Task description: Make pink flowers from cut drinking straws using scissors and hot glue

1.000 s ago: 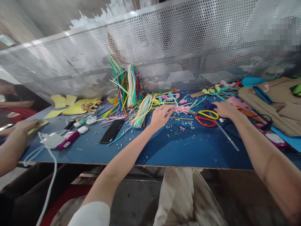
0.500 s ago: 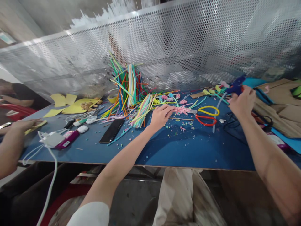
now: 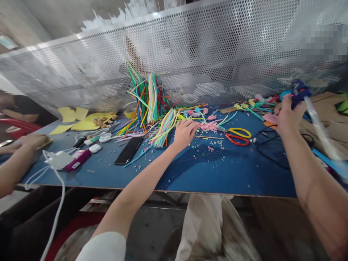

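Mesh: the panel (image 3: 231, 54) stands along the far edge, seemingly as a backstop; loose stems lean towards it.
Desk: its near strip (image 3: 206, 174) is mostly bare, and materials crowd the back and ends, probably to leave working room before the person.
Stems: the tall, mixed bundle (image 3: 152, 99) sits left of centre, apparently kept within reach; a pastel bunch (image 3: 165, 128) lies just in front.
Right hand: this hand (image 3: 290, 117) is raised at the right end, fingers closed round the gun, likely to carry its weight.
Left hand: near the middle, this hand (image 3: 185, 135) has its fingers nearly together, pinching the sprig's left end, perhaps to steady it.
Gun: the blue tool (image 3: 300, 92) is up off the desk; a clear stick (image 3: 322, 130), blurred, slants down from it.
Scissors: they (image 3: 227, 136) lie by the sprig's right end, handles pointing right, seemingly handy for that side.
Phone: it (image 3: 128, 150) rests left of the left arm, out of the way.
Sprig: pink and fuzzy (image 3: 208, 126), it lies between left hand and scissors.
Scraps: tiny bits (image 3: 210, 148) are strewn below it, presumably trimmings.
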### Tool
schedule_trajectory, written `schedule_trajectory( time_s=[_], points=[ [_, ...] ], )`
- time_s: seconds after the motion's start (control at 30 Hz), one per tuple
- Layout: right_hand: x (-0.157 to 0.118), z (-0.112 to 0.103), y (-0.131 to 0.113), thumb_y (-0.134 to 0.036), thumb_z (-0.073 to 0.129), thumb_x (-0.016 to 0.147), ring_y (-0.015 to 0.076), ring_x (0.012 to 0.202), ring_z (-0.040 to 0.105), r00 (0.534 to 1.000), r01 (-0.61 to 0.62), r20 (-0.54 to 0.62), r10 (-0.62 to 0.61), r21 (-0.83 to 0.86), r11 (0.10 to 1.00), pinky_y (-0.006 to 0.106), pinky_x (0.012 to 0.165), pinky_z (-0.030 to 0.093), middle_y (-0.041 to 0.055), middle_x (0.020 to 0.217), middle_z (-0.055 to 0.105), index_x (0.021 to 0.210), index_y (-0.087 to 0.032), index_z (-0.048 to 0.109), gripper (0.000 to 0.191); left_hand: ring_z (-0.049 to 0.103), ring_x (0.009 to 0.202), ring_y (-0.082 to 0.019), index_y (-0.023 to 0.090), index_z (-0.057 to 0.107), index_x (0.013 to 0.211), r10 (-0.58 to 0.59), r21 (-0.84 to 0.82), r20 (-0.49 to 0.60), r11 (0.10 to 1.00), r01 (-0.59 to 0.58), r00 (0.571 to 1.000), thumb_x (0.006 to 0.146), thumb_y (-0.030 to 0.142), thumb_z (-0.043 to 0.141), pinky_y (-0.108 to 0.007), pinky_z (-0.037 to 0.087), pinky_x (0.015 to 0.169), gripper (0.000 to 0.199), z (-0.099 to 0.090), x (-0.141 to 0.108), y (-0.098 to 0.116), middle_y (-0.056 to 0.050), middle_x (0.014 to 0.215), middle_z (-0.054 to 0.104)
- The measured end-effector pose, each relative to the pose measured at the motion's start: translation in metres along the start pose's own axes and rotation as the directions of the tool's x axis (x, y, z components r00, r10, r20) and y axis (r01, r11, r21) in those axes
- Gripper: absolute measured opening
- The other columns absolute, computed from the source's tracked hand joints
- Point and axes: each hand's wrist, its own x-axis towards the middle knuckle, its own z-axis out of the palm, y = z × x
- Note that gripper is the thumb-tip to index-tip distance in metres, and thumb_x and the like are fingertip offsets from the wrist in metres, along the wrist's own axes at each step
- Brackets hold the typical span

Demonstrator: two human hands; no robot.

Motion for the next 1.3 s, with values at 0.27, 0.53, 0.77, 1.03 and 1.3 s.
schedule_trajectory(
  time_s=[0.27, 0.53, 0.77, 1.03, 1.3],
  points=[
    [-0.039, -0.039, -0.075, -0.06, 0.06, 0.091, 0.0124, 0.05, 0.05, 0.806, -0.026, 0.481, -0.346, 0.612, 0.79, 0.031, 0.054, 0.04, 0.0024, 0.067, 0.058, 0.089, -0.021, 0.064, 0.039, 0.056, 0.092, -0.021, 0.023, 0.071, 0.097, 0.021, 0.017, 0.027, 1.0, -0.022, 0.999, 0.106, 0.041, 0.036, -0.036, 0.035, 0.083, 0.041, 0.002, -0.001, -0.003, -0.006, 0.092, 0.069],
    [-0.051, -0.039, -0.078, -0.065, 0.052, 0.093, 0.0126, 0.049, 0.052, 0.613, -0.048, 0.661, -0.433, 0.578, 0.814, 0.031, 0.054, 0.044, 0.0053, 0.065, 0.064, 0.074, -0.019, 0.061, 0.05, 0.056, 0.091, -0.021, 0.022, 0.068, 0.089, 0.021, -0.01, 0.041, 1.0, -0.021, 0.999, 0.107, 0.04, 0.035, -0.038, 0.033, 0.083, 0.041, 0.0, 0.0, 0.001, -0.006, 0.089, 0.068],
    [-0.055, -0.037, -0.079, -0.068, 0.057, 0.089, 0.0106, 0.044, 0.052, 0.543, -0.11, 0.747, -0.384, 0.517, 0.849, 0.028, 0.046, 0.042, 0.0072, 0.066, 0.066, 0.068, -0.017, 0.061, 0.055, 0.055, 0.09, -0.021, 0.022, 0.068, 0.089, 0.05, -0.012, 0.057, 0.999, -0.049, 0.997, 0.106, 0.038, 0.038, -0.039, 0.032, 0.083, 0.038, -0.002, 0.0, 0.003, -0.005, 0.09, 0.069],
    [-0.06, -0.031, -0.081, -0.06, 0.057, 0.093, 0.0101, 0.046, 0.052, 0.514, -0.105, 0.758, -0.401, 0.52, 0.848, 0.026, 0.047, 0.042, 0.0041, 0.062, 0.063, 0.07, -0.016, 0.062, 0.05, 0.054, 0.09, -0.02, 0.023, 0.069, 0.089, 0.045, -0.004, 0.052, 0.999, -0.045, 0.998, 0.106, 0.038, 0.039, -0.04, 0.032, 0.087, 0.038, -0.004, 0.0, 0.006, -0.004, 0.091, 0.071],
    [-0.06, -0.026, -0.072, -0.058, 0.055, 0.095, 0.0104, 0.048, 0.054, 0.496, -0.117, 0.76, -0.42, 0.537, 0.835, 0.025, 0.047, 0.042, 0.0025, 0.059, 0.058, 0.068, -0.017, 0.059, 0.049, 0.054, 0.09, -0.02, 0.022, 0.069, 0.089, 0.046, 0.005, 0.057, 0.999, -0.047, 0.997, 0.106, 0.038, 0.04, -0.039, 0.031, 0.088, 0.037, -0.004, -0.001, 0.006, -0.003, 0.092, 0.071]
  ],
)
